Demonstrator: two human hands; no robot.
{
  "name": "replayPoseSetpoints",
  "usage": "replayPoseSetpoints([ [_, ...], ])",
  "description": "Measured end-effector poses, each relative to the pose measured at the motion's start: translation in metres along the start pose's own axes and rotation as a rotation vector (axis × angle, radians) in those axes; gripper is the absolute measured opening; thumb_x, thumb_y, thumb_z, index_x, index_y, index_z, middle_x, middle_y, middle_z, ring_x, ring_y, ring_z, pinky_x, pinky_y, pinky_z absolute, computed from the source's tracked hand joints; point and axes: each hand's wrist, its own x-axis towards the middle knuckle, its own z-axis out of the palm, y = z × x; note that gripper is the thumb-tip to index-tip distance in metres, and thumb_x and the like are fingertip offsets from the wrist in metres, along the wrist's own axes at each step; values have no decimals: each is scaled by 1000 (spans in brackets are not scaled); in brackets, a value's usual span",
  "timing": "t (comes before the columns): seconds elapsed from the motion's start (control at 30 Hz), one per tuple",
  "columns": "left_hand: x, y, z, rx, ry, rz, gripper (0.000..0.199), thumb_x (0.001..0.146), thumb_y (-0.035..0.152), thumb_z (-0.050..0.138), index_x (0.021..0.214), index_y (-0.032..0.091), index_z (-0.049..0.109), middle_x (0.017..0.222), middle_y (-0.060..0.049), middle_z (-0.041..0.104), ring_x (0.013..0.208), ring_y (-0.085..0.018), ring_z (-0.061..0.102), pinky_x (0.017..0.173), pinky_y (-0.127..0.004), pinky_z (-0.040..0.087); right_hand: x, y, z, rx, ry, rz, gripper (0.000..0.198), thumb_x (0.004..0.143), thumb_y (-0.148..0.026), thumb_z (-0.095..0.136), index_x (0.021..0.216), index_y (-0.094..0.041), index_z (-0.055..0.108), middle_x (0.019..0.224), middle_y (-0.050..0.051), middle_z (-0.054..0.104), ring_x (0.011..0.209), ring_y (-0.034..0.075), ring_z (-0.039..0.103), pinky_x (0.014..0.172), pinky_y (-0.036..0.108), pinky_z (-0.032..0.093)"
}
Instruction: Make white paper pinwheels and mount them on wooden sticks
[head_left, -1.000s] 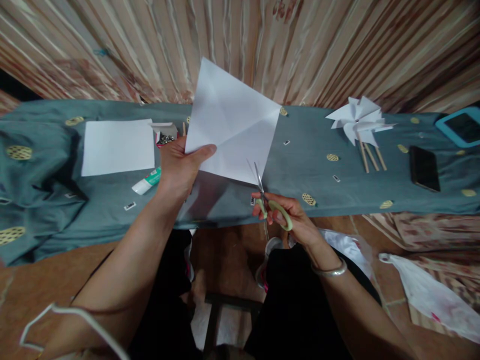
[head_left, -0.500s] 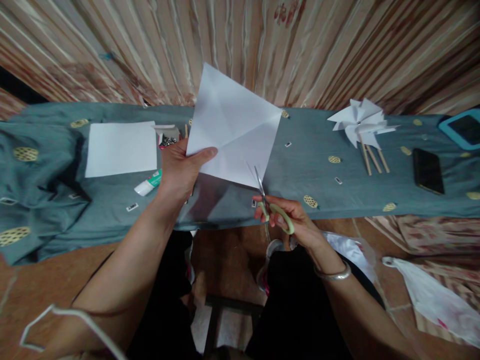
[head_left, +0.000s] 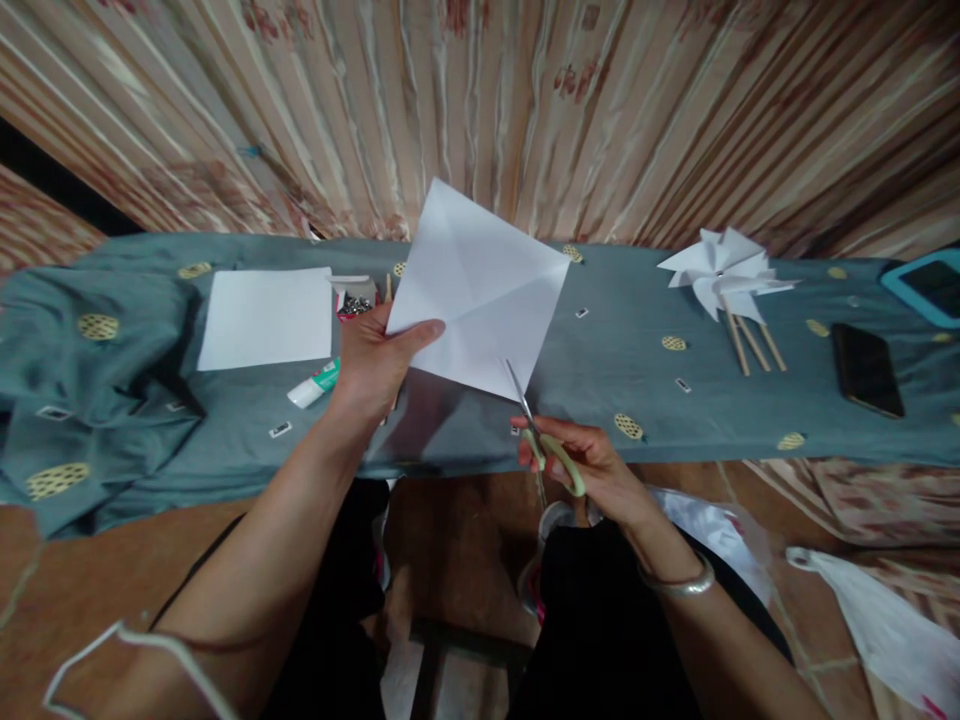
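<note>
My left hand (head_left: 379, 360) pinches the left corner of a white paper square (head_left: 487, 285), thumb on top and the other fingers hidden beneath. Diagonal creases cross the sheet, which is held up above the cloth-covered table. In my right hand (head_left: 581, 455) is a pair of scissors (head_left: 561, 462) with pale green handles. The blades point up and away from me at the paper's near corner; one blade shows over the sheet. Whether they have cut into it I cannot tell.
Left on the grey-green cloth (head_left: 450, 430) lie white paper (head_left: 266, 320), a glue stick (head_left: 315, 385) and a small box of metal bits (head_left: 355, 300). Rightward are paper pinwheels (head_left: 724, 275) on sticks, a phone (head_left: 866, 370) and a blue-framed device (head_left: 926, 285). A curtain (head_left: 480, 120) hangs behind.
The whole view has shifted, so the table and objects appear lower. The scissor blades look closer together than before. Both hands keep their holds on the paper and scissors.
</note>
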Motion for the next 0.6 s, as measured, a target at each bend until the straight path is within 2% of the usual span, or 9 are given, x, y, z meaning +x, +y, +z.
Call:
replayPoseSetpoints([
  [0.2, 2, -2, -2, 7, 5, 5, 17, 57, 18, 80, 72, 18, 73, 75, -5, 72, 71, -23, 69, 65, -38, 57, 1, 0, 2, -19, 3, 4, 47, 73, -39, 80, 116, -22, 71, 79, 3, 67, 67, 13, 55, 58, 28, 49],
  [0.6, 2, -3, -4, -11, -14, 15, 24, 55, 20, 80, 78, 17, 75, 74, -3, 73, 62, -18, 66, 61, -34, 57, 2, 5, 2, 10, 23, -26, 40, 73, -32, 81, 112, -29, 73, 71, -2, 65, 62, 8, 52, 55, 21, 45],
])
